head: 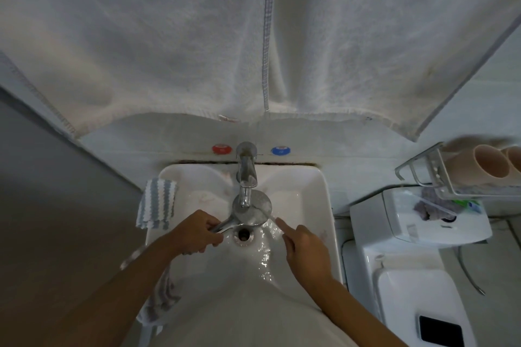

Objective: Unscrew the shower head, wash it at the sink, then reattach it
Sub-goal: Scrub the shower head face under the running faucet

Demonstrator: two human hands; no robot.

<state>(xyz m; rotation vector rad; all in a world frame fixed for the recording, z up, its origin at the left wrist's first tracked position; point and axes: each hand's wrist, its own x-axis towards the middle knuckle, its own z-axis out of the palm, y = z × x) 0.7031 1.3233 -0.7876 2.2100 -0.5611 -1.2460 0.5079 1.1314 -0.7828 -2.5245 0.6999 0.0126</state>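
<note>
washing step: left hand grips the shower head under the tap; right hand points one finger, holding nothing. next, rub it clean.

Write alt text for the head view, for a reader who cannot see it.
Over a white sink, a person's left hand grips the handle of a chrome shower head held under the faucet, while the right hand points an index finger toward its wet edge. White towels hang above; a striped cloth drapes the sink's left rim.
</note>
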